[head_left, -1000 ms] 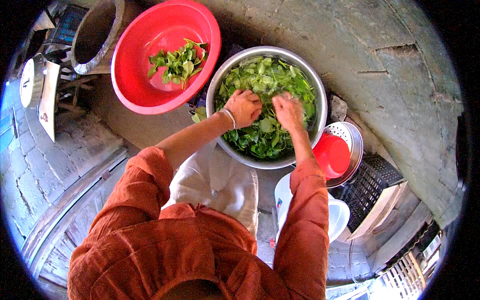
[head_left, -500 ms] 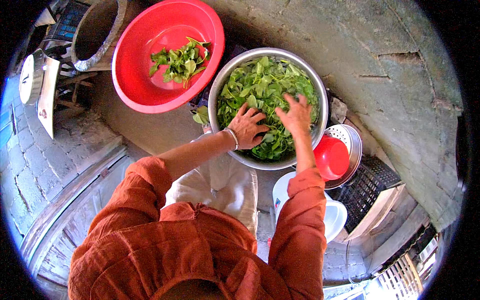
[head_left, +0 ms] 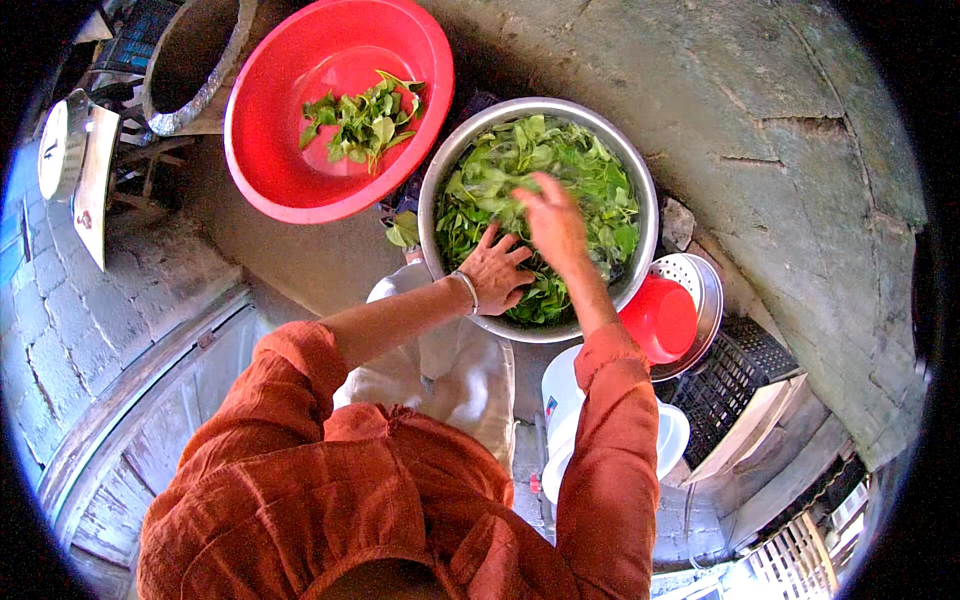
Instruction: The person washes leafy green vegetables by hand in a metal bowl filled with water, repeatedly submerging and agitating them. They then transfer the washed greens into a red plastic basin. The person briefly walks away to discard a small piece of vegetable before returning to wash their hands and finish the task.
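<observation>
A wide metal basin [head_left: 648,215] is full of green leaves [head_left: 600,190], which look wet. My left hand [head_left: 497,272], with a pale bracelet at its wrist, rests on the leaves by the near left rim, its fingers spread. Over the middle of the leaves is my right hand [head_left: 556,225], a little blurred, its fingers stretched out and apart. No leaf shows clearly in its grip. Beyond, to the left, a red plastic basin [head_left: 265,130] holds a small heap of leafy sprigs [head_left: 372,122].
Right of the metal basin sit a red bowl [head_left: 660,318], a metal strainer [head_left: 708,290] and a black plastic crate [head_left: 715,395]. White plastic containers [head_left: 562,385] stand by my right arm. A stone-like wall [head_left: 800,200] rises at the right. A round-mouthed vessel [head_left: 160,118] stands far left.
My right hand has swept left across the leaves, toward the middle of the basin. My left hand has shifted only slightly toward me and stays on the leaves.
</observation>
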`<state>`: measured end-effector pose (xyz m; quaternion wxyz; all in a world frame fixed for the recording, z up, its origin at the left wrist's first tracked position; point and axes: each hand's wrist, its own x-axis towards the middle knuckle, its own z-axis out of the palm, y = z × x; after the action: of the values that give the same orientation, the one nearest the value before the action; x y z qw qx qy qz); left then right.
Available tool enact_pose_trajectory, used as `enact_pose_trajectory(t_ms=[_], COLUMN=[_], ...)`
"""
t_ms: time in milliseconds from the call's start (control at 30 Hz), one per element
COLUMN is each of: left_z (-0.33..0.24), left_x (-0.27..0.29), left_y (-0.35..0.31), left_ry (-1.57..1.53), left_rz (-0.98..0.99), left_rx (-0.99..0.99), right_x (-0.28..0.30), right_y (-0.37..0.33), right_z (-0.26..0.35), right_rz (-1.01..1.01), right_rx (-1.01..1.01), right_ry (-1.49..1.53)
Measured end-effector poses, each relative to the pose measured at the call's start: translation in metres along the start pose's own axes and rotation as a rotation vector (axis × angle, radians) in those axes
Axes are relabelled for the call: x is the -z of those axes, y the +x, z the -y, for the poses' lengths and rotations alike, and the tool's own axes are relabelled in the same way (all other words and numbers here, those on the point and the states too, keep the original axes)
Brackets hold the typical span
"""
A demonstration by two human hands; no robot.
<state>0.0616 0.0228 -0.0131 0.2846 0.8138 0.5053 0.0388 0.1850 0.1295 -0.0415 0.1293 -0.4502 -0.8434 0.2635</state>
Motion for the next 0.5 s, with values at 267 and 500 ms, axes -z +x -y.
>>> enact_pose_trajectory(t_ms=[267,500], left_z=[0.000,-0.002], left_x=[-0.005,-0.004], left_y=[-0.003,-0.001], left_ry=[0.001,0.022], left_rz=[-0.033,-0.013], left_rx=[-0.004,-0.015], right_x=[0.009,-0.008], right_y=[0.004,0.003], right_z=[0.002,-0.012], right_rz=[0.125,0.000], right_rx=[0.011,0.041], right_ry=[-0.102,-0.161])
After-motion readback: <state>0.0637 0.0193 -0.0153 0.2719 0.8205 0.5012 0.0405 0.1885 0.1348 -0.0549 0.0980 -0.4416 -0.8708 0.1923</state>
